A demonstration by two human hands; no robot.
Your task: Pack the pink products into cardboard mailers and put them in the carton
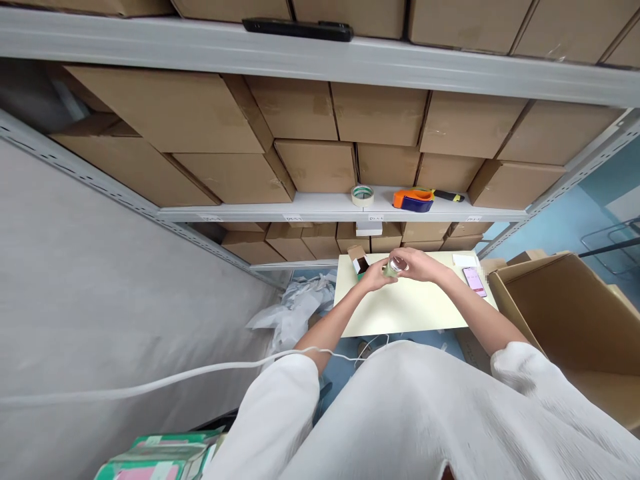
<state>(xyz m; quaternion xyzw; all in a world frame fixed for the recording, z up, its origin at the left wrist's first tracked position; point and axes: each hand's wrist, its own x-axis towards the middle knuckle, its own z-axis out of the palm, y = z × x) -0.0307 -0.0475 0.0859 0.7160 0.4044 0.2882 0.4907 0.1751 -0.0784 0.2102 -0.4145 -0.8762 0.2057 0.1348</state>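
Over the pale yellow tabletop (400,310), both hands are closed around a small greenish jar (390,271) with a shiny pinkish-silver top. My left hand (376,277) grips its lower part from the left. From the right, my right hand (420,264) has its fingers curled round the top. The jar looks tilted, and the fingers hide part of it. Just left of the jar, a small carton (358,257) stands with its flap up and a dark opening, partly behind my left hand.
Shelves of cardboard boxes (315,167) rise behind the table. A tape roll (363,195) and an orange-and-blue tape dispenser (414,200) sit on one shelf. A phone (474,281) lies on the tabletop's right. A large open carton (570,320) stands right; a white cable (200,371) crosses left.
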